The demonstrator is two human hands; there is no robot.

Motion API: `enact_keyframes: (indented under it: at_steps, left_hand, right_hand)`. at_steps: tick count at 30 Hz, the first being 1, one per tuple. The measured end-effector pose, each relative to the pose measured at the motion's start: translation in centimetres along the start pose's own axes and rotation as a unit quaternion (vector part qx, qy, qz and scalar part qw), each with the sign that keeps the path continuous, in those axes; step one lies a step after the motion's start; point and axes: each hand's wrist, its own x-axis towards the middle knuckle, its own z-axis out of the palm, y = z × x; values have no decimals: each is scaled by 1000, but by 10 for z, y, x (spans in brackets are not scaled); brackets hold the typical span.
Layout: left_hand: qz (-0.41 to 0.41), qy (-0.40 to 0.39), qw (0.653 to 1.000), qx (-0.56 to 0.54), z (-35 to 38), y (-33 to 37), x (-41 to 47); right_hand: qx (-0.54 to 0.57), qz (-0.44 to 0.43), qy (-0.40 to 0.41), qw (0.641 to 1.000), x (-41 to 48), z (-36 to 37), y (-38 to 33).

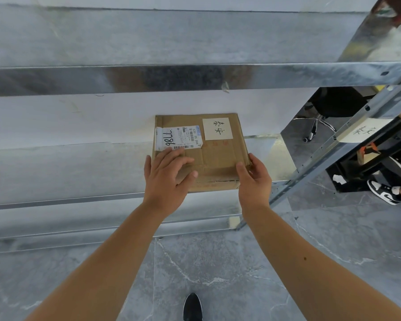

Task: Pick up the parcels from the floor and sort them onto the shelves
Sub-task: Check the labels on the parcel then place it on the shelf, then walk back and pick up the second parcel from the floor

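A flat brown cardboard parcel [214, 154] lies on a metal shelf [67, 172], with a white shipping label and a cream note with handwriting on its top. My left hand [167, 179] rests flat on the parcel's near left part, fingers spread and fairly straight. My right hand [252, 179] holds the parcel's near right corner, thumb on top and fingers down its right side. The parcel's front edge reaches the shelf's front rim.
A higher metal shelf [195, 42] spans the view above. A slanted shelf upright [333, 144] stands at the right, bearing a handwritten paper tag [361, 133]. Beyond it are an office chair base [320, 126] and another person's sneakers [384, 191]. Grey tiled floor [218, 274] lies below.
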Motion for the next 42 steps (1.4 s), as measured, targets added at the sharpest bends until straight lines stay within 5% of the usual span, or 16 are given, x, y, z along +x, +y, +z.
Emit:
enact_keyframes:
  at_steps: [7, 13, 24, 42]
  left_hand:
    - [8, 5, 1000, 15, -19, 3, -22]
    - [-107, 29, 993, -51, -29, 19, -73]
    - [-330, 213, 859, -329, -44, 85, -203]
    - [-396, 426, 760, -289, -150, 54, -362]
  right_hand:
    - [-66, -32, -40, 996, -8, -18, -6]
    - [-119, -46, -60, 990, -29, -45, -7]
    - [-87, -42, -161, 982, -95, -82, 18]
    - [-77, -69, -505, 857, -288, 50, 28]
